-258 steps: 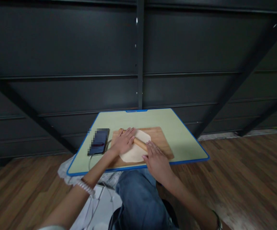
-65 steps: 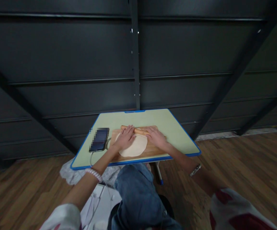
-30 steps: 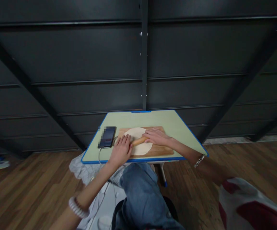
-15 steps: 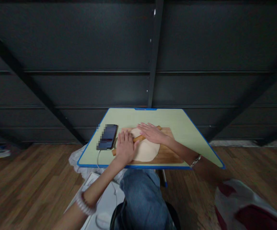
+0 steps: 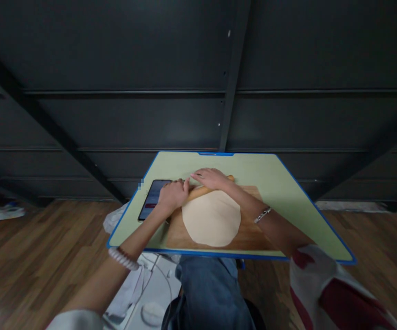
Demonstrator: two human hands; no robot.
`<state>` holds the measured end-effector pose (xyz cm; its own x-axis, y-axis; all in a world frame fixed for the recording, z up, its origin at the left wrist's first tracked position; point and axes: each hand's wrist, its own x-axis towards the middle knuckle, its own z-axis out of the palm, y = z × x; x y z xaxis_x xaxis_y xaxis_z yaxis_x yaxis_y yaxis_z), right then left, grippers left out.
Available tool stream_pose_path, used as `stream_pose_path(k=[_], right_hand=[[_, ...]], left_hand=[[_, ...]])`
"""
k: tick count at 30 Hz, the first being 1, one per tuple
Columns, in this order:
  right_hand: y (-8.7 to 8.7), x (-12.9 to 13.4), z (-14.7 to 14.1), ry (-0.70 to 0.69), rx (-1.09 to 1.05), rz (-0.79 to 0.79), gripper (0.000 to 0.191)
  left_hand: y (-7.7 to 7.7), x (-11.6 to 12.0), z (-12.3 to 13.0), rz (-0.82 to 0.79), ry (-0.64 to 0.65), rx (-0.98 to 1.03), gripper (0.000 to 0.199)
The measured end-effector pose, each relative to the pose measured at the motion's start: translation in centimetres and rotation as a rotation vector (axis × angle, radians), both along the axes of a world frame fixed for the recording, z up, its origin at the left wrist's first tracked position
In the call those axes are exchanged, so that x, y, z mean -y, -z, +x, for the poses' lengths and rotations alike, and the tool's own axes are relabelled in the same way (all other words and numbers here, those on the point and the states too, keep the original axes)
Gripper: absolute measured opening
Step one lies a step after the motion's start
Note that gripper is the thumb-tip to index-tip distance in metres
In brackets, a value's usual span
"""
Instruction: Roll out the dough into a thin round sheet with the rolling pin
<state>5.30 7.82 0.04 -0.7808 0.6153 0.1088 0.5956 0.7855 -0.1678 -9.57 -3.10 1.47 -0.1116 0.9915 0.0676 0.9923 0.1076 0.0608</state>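
Balancing pressure between your flat right hand (image 5: 212,178) and left hand (image 5: 173,194), its closure unclear, on the rolling pin (image 5: 201,191) helps even the dough (image 5: 212,220) this side of your grip.

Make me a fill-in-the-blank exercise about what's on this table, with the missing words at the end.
The left hand and the right hand are on a wooden ____.
The flattened dough lies on a wooden ____.
The table has edging coloured ____.
The phone is nearer to the ____ hand.

Missing words: rolling pin; board; blue; left.
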Motion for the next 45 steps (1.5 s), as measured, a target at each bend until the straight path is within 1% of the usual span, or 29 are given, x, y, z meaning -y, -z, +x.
stream_pose_path(k=[3,7,9,13,17,20,22,24,26,28,30,33,36,38,41,43,45], right_hand=[[-0.6,-0.8,-1.1,0.091,-0.035,-0.009,0.06],[-1.2,-1.5,-2.0,0.229,-0.074,0.027,0.065],[-1.4,-1.9,-2.2,0.265,-0.074,0.034,0.067],[-1.2,-2.4,-2.4,0.255,-0.062,0.014,0.068],[-0.6,-2.3,-2.0,0.215,-0.026,-0.042,0.061],[-0.4,-1.4,-1.1,0.207,-0.009,-0.118,0.057],[-0.3,-0.3,-0.3,0.175,-0.025,-0.113,0.053],[-0.3,1.0,0.6,0.147,-0.042,-0.096,0.051],[-0.1,2.5,1.6,0.156,-0.05,-0.096,0.051],[0.1,3.8,2.6,0.169,-0.062,-0.076,0.053],[0.4,4.9,3.6,0.148,-0.08,-0.018,0.054],[0.8,6.0,5.1,0.045,-0.093,0.064,0.054],[1.0,6.9,6.9,-0.079,-0.101,0.096,0.051],[0.9,7.6,8.2,-0.12,-0.112,0.085,0.049],[0.6,8.6,9.7,-0.137,-0.108,0.033,0.049],[0.3,9.0,10.0,-0.147,-0.097,0.0,0.048],[0.0,9.1,9.7,-0.156,-0.086,-0.026,0.048]], left_hand=[[-0.5,-1.0,-0.5,0.034,-0.023,-0.028,0.066],[-0.5,-2.5,-1.3,0.126,-0.057,-0.057,0.063],[-0.3,-2.9,-1.6,0.171,-0.077,-0.065,0.061],[-0.3,-2.9,-1.7,0.23,-0.077,-0.076,0.056],[0.1,-2.3,-1.1,0.231,0.027,-0.106,0.044],[0.7,-1.9,-0.7,0.163,0.066,-0.099,0.045],[1.3,-1.4,-0.4,0.046,0.051,-0.056,0.053],[1.7,-0.7,0.0,-0.079,0.047,-0.007,0.061],[1.9,0.4,0.6,-0.128,0.078,0.001,0.067],[2.1,1.8,1.4,-0.084,0.104,-0.039,0.069],[2.1,3.5,2.5,0.002,0.093,-0.094,0.068],[2.2,6.0,4.6,0.104,0.045,-0.128,0.064],[2.4,8.4,6.8,0.178,0.043,-0.097,0.064],[2.5,9.9,8.2,0.221,0.058,-0.069,0.065],[2.7,12.0,9.8,0.276,0.063,-0.042,0.063],[2.7,13.0,10.4,0.286,0.061,-0.042,0.062],[2.7,13.5,10.7,0.281,0.056,-0.053,0.061]])
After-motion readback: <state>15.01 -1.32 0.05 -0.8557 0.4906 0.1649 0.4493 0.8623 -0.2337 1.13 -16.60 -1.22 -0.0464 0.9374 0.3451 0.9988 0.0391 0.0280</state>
